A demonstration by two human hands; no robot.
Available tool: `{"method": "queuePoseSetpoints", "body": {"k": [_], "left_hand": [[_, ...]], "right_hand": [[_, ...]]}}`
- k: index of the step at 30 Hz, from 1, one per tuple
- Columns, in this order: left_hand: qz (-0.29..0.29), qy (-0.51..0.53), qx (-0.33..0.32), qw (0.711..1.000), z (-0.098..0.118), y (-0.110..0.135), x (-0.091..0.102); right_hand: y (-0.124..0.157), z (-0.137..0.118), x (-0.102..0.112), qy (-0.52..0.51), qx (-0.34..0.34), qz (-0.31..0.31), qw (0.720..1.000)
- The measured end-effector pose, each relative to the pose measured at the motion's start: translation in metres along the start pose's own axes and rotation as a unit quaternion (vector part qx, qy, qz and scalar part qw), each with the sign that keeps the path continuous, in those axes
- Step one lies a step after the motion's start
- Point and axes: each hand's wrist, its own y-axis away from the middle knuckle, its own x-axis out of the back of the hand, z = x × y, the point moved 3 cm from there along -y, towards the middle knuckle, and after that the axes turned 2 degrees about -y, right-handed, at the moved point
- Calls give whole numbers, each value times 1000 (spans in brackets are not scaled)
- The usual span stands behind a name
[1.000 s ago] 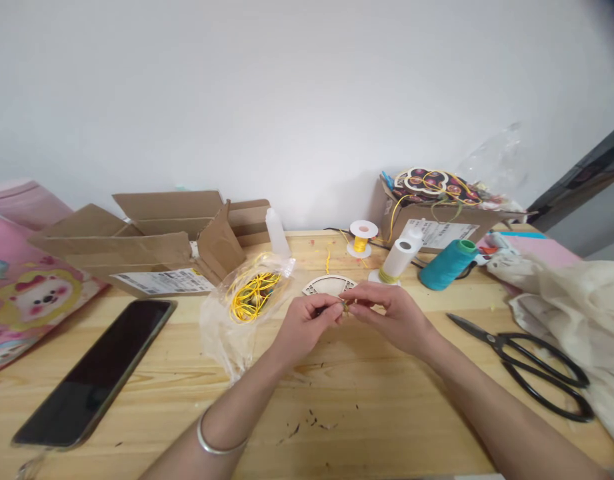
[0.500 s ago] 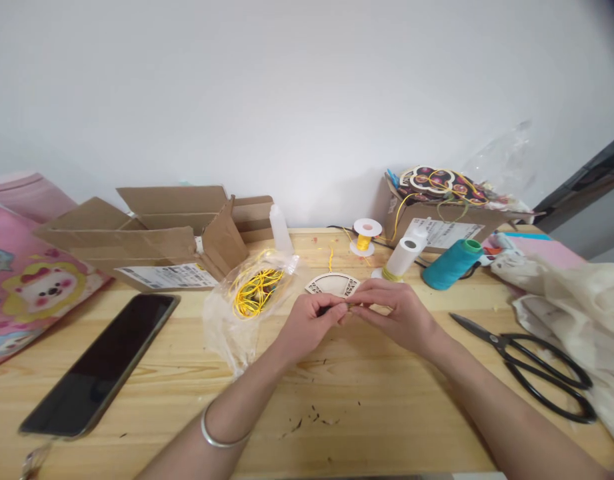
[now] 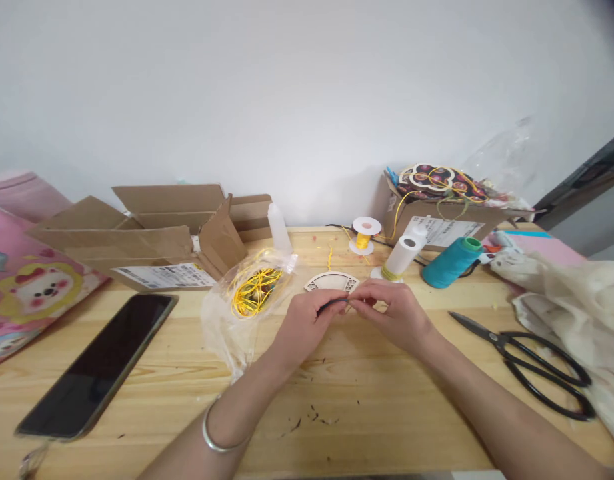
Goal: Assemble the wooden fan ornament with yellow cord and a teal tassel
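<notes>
My left hand [image 3: 307, 323] and my right hand [image 3: 389, 313] meet over the middle of the wooden table [image 3: 151, 393]. Both are closed in a pinch on a short dark strand [image 3: 337, 303] that runs between their fingertips. Just behind the hands lies a flat, fan-shaped wooden cut-out [image 3: 331, 282]. A silver bangle [image 3: 214, 437] sits on my left wrist. To the left of my left hand lies a clear plastic bag with yellow cord [image 3: 251, 293].
A phone [image 3: 99, 363] lies at the left, black scissors [image 3: 531, 363] at the right. Behind are an open cardboard box [image 3: 151, 237], a small plastic bottle [image 3: 277, 230], a yellow spool [image 3: 364, 237], a white spool [image 3: 401, 257], a teal cone [image 3: 449, 263], a box of crafts [image 3: 441, 200] and pale fabric [image 3: 577, 313].
The hands stay together at the same spot. The dark strand now shows stretched between the fingertips; earlier a small yellowish bit showed there. The view shifted slightly.
</notes>
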Motion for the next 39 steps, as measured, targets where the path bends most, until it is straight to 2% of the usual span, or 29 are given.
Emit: {"method": "queuePoseSetpoints", "body": {"k": [4, 7, 15, 20, 29, 39], "left_hand": [[19, -55, -63, 996, 4, 1, 3], [21, -87, -78, 993, 5, 1, 3], [5, -51, -12, 999, 1, -1, 2], [0, -28, -2, 1000, -1, 0, 1], [-32, -28, -49, 998, 4, -1, -1], [13, -16, -56, 998, 4, 0, 2]], "right_hand": [[0, 0, -1, -23, -77, -1, 997], [0, 0, -3, -30, -87, 3, 996], [-2, 5, 4, -21, -61, -16, 998], [-5, 3, 11, 2, -32, -44, 998], [-2, -2, 6, 10, 31, 22, 999], [1, -9, 4, 66, 92, 69, 991]]}}
